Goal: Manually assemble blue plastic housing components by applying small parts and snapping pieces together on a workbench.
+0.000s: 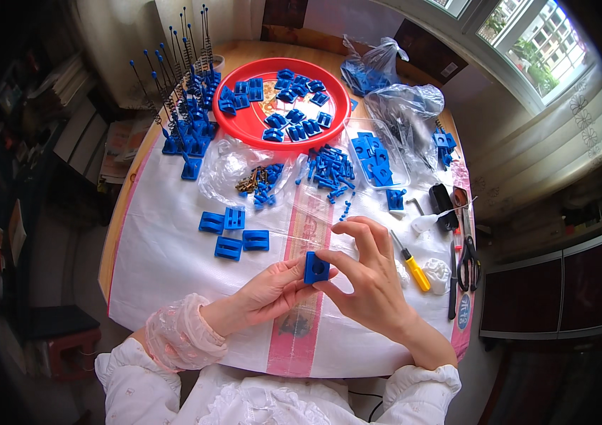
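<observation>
Two hands on one blue block (pixel 316 268), above table's near edge: left hand (pixel 272 289) fingertips pinching its left side, right hand (pixel 367 273) thumb and forefinger pinching top right. Risk: thin fingertip grip, easily slipping onto loose blue pegs (pixel 333 172), scattering them.

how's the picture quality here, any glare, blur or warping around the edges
Head view: fisheye warping bends the table edges, corners fall to black; the window is bright, nearly washed out; the blue block between left hand and right hand is sharp, evenly lit.
</observation>
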`<state>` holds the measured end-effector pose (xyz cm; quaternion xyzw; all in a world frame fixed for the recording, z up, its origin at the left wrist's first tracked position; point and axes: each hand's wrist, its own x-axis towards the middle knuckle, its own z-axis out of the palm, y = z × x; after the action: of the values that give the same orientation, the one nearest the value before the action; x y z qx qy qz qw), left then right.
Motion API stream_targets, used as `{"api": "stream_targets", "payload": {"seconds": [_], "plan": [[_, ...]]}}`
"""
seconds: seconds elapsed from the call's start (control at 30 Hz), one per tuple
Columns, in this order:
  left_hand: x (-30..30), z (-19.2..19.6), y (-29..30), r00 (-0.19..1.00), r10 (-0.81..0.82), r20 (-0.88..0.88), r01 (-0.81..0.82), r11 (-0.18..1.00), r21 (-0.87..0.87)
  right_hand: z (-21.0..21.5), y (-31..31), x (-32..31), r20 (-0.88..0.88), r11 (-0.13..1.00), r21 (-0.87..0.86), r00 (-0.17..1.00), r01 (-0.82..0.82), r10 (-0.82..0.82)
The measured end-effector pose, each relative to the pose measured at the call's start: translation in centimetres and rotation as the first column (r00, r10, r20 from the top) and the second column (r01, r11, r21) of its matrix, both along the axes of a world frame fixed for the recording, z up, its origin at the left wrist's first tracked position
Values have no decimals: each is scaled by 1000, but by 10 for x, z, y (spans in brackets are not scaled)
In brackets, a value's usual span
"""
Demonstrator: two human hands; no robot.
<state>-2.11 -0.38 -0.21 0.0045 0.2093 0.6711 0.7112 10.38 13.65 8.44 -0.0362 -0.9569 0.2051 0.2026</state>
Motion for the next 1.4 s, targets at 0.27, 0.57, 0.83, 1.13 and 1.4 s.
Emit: {"api": "stream_targets", "payload": {"seconds": [0.27, 0.57, 0.83, 1.13, 1.4], "plan": [[0, 0, -2, 999, 6, -38, -6, 1000, -11, 2, -1, 0, 6, 1000, 13, 1000, 3, -3], [0, 1, -1, 1000, 10, -7, -10, 1000, 4, 1, -1, 1, 3, 1000, 10, 1000, 2, -2], [0, 0, -1, 1000, 3, -23, -3, 1000, 6, 1, 0, 1, 0, 1000, 18, 1000, -6, 6], [0, 2, -1, 999, 0, -37, -1, 1000, -12, 1, 0, 1, 2, 1000, 9, 1000, -1, 1], [0, 0, -1, 1000, 4, -3, -4, 1000, -1, 1, -1, 0, 4, 1000, 12, 1000, -2, 2]]}}
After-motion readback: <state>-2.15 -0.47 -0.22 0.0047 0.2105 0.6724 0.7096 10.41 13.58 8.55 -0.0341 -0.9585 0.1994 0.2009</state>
